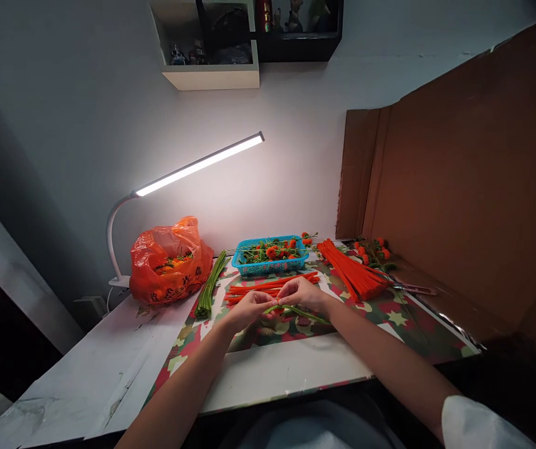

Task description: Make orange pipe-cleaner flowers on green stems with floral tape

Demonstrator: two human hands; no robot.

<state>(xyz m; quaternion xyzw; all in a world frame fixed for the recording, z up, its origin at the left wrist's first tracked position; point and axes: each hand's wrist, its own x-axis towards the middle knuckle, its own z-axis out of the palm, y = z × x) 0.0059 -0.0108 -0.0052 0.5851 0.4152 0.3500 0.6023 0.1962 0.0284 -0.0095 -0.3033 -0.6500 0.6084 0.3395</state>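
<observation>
My left hand (249,310) and my right hand (304,295) meet fingertip to fingertip above the patterned cover, both pinched closed. Between them is a bent green pipe cleaner (308,314), its strands trailing to the right under my right hand. A tiny orange bit shows at the fingertips, too small to make out. Just behind my hands lies a loose row of orange pipe cleaners (258,288). A thick orange pipe cleaner bundle (354,274) fans out to the right, and a green pipe cleaner bundle (210,290) lies to the left.
A blue basket (261,269) with orange flowers on green stems stands at the back. Left of it sit an orange plastic bag (165,280) and a clip-on lamp (200,163). More orange flowers (371,251) and pink-handled scissors (417,289) lie by the cardboard wall (459,187).
</observation>
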